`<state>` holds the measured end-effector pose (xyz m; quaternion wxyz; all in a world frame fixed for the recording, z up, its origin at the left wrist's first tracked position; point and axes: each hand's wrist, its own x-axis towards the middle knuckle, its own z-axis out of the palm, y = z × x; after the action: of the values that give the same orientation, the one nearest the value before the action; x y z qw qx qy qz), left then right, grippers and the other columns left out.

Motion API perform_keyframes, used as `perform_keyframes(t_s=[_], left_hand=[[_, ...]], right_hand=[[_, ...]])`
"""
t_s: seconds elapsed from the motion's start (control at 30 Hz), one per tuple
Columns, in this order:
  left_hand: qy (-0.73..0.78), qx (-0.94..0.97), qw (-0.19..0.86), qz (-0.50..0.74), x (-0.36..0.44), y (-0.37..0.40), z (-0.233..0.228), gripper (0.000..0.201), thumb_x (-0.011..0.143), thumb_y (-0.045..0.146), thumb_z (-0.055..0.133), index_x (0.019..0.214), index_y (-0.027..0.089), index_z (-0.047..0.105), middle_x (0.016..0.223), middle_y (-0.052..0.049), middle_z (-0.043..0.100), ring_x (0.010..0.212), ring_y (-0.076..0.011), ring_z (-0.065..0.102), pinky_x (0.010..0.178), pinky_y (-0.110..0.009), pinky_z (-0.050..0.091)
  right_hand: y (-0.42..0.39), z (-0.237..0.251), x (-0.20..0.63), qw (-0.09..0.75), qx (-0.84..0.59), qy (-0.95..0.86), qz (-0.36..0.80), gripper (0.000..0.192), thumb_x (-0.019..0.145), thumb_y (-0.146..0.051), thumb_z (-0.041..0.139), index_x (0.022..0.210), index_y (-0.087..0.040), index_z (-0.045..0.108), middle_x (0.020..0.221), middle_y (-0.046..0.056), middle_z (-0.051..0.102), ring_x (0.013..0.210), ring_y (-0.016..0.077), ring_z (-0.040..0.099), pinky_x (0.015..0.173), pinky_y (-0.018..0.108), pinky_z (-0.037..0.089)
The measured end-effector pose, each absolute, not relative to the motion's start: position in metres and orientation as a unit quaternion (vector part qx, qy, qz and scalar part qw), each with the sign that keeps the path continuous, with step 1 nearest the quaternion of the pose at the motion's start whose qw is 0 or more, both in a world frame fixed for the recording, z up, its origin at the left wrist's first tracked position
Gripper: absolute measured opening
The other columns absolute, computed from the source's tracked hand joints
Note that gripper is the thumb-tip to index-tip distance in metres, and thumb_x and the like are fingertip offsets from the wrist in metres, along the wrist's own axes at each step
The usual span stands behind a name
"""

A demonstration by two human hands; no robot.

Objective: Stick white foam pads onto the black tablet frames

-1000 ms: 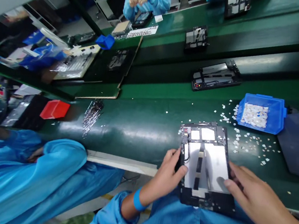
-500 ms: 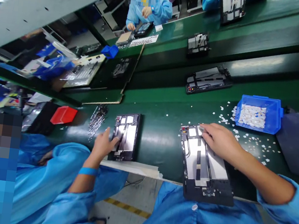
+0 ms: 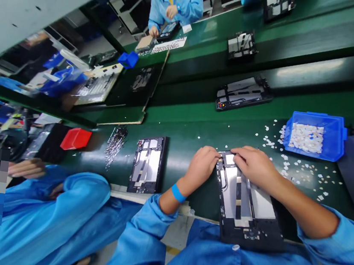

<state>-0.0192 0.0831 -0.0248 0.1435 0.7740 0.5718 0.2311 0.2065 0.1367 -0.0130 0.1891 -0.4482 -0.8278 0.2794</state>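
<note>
A second frame (image 3: 147, 164) lay alone at near left on the green belt (image 3: 190, 130); the left hand (image 3: 203, 166) had left it and come right. Both hands pressed the far end of the tablet frame (image 3: 246, 201) at the near edge, the left curled on its corner, the right hand (image 3: 253, 165) flat with fingers together, so work there had resumed.

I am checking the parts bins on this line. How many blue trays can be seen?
2. One blue tray holding small white pieces lies right of the right hand; a smaller one lies far up the line. Others may be hidden.

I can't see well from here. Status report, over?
Left hand and right hand both press the far end of the black frame. Blue tray beside it. Nothing blocking.
</note>
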Motion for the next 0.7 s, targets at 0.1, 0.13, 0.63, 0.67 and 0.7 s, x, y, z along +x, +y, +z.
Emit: perform_keyframes(t_s=[0.1, 0.13, 0.63, 0.67, 0.7], left_hand=[[0.55, 0.75, 0.179, 0.32, -0.022, 0.078, -0.032, 0.015, 0.102, 0.015, 0.053, 0.1, 0.021, 0.067, 0.105, -0.007, 0.067, 0.103, -0.019, 0.063, 0.093, -0.034, 0.052], [0.546, 0.741, 0.187, 0.343, -0.021, 0.077, -0.033, 0.015, 0.102, 0.015, 0.053, 0.099, 0.021, 0.066, 0.106, -0.007, 0.067, 0.102, -0.0186, 0.063, 0.092, -0.034, 0.052], [0.664, 0.471, 0.411, 0.409, 0.016, 0.058, -0.011, 0.011, 0.092, 0.025, 0.064, 0.092, 0.018, 0.073, 0.087, -0.002, 0.076, 0.08, -0.0151, 0.068, 0.072, -0.026, 0.051], [0.667, 0.467, 0.408, 0.413, 0.017, 0.058, -0.012, 0.011, 0.091, 0.025, 0.064, 0.091, 0.019, 0.073, 0.086, -0.002, 0.076, 0.079, -0.0154, 0.068, 0.072, -0.026, 0.051], [0.67, 0.466, 0.403, 0.413, 0.017, 0.058, -0.013, 0.011, 0.091, 0.026, 0.065, 0.091, 0.019, 0.074, 0.086, -0.001, 0.077, 0.079, -0.0156, 0.069, 0.071, -0.026, 0.051]], right_hand=[[0.141, -0.012, 0.195, 0.209, -0.417, -0.828, 0.312, 0.033, 0.098, -0.02, 0.052, 0.117, -0.021, 0.079, 0.11, 0.006, 0.08, 0.101, 0.0215, 0.073, 0.09, 0.033, 0.053], [0.142, -0.011, 0.19, 0.213, -0.398, -0.829, 0.329, 0.032, 0.098, -0.019, 0.052, 0.116, -0.022, 0.079, 0.11, 0.006, 0.08, 0.101, 0.021, 0.073, 0.09, 0.032, 0.053], [0.118, -0.012, 0.179, 0.252, -0.435, -0.824, 0.263, 0.016, 0.099, -0.025, 0.057, 0.099, -0.02, 0.072, 0.095, 0.007, 0.078, 0.088, 0.0234, 0.072, 0.078, 0.033, 0.05], [0.113, -0.012, 0.179, 0.257, -0.433, -0.837, 0.214, 0.018, 0.101, -0.026, 0.056, 0.097, -0.019, 0.072, 0.093, 0.009, 0.076, 0.087, 0.0243, 0.071, 0.078, 0.034, 0.05], [0.109, -0.012, 0.18, 0.258, -0.428, -0.849, 0.174, 0.021, 0.103, -0.027, 0.054, 0.093, -0.019, 0.071, 0.09, 0.01, 0.075, 0.086, 0.0246, 0.07, 0.077, 0.034, 0.049]])
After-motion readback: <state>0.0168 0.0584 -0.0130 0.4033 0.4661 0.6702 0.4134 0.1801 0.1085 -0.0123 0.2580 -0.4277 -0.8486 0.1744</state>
